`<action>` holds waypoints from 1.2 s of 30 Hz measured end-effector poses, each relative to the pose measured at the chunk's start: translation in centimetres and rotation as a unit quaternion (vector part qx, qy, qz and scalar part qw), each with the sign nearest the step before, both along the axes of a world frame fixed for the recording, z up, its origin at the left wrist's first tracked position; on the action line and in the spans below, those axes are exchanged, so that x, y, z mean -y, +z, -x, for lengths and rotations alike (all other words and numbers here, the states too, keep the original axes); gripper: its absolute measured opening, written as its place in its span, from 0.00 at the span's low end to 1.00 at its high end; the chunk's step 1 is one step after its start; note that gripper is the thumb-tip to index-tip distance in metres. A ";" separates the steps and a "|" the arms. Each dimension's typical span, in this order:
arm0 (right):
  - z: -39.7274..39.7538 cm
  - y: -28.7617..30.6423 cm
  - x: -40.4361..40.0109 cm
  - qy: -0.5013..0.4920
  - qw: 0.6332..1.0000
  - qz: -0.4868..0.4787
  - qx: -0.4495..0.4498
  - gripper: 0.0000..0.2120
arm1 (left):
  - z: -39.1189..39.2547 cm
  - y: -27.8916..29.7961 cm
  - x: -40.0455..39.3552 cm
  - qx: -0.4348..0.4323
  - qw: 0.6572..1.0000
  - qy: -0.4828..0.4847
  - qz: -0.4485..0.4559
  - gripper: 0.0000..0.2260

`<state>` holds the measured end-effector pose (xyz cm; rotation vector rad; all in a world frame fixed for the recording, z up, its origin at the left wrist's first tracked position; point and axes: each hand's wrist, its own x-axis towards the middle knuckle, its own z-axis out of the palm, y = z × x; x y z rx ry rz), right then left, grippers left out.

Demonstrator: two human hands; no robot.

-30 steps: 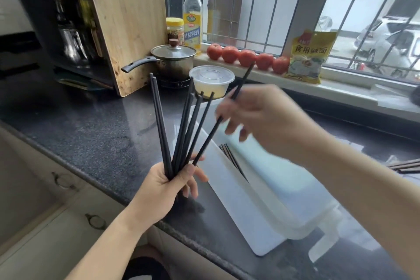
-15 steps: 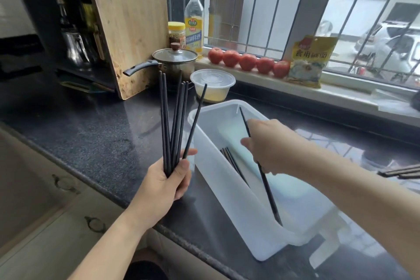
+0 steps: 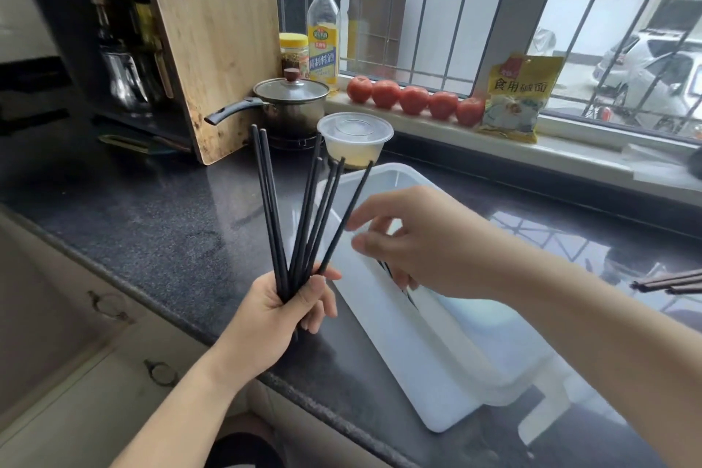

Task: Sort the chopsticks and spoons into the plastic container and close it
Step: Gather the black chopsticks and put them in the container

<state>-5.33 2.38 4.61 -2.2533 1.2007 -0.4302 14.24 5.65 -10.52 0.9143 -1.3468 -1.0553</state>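
My left hand grips a fanned bunch of several black chopsticks by their lower ends, tips pointing up. My right hand hovers over the white plastic container, fingers apart, thumb and forefinger right beside the rightmost chopstick of the bunch; whether they touch it I cannot tell. The long container lies open on the dark counter. A few black chopsticks lie inside it, mostly hidden under my right hand. More dark chopsticks rest at the right edge.
A lidded pot and a clear lidded tub stand behind the container. A wooden cutting board leans at the back left. Tomatoes, bottles and a yellow bag line the windowsill. The counter's front edge runs under my left wrist.
My right hand has left one chopstick in the container and come back up to the bunch. The bunch in my left hand has fanned out a little.
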 end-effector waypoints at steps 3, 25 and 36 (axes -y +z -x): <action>-0.3 -0.1 -0.1 -0.007 1.000 0.006 0.021 0.05 | 0.1 0.1 -0.2 0.036 0.999 -0.013 -0.002 0.13; 1.6 -1.7 2.9 -0.095 0.940 0.030 -0.326 0.08 | 0.1 0.2 0.4 -0.072 0.994 0.054 -0.058 0.07; 1.8 1.7 1.7 -0.096 0.994 0.015 -0.043 0.08 | -0.1 -0.1 0.2 -0.091 0.994 0.063 0.006 0.10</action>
